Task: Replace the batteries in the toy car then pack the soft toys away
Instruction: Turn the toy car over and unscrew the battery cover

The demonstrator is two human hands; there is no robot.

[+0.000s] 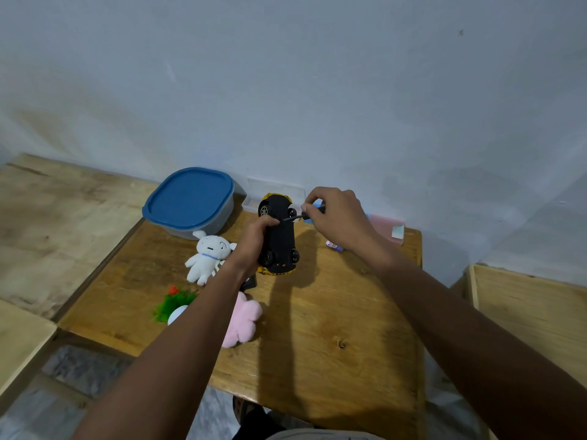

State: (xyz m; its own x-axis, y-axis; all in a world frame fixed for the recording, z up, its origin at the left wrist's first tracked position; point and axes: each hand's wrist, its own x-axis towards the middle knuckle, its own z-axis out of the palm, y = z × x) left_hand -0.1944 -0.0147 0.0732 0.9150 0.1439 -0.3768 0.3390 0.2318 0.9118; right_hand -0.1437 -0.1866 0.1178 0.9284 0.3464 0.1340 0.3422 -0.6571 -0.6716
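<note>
A pale wall stands behind the wooden surface (pixel 333 312); the left hand (pixel 254 241) grips the toy car (pixel 279 236) upside down (exposing its underside); the right hand (pixel 336 215) pinches a screwdriver (pixel 293 216) against it; soft toys (pixel 208 257) lie left of the left hand.

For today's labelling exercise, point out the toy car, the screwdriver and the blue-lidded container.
toy car (pixel 281 236): head view, on its black underside.
screwdriver (pixel 290 218): head view, on the dark shaft.
blue-lidded container (pixel 190 198): head view, on the middle of the lid.
</note>
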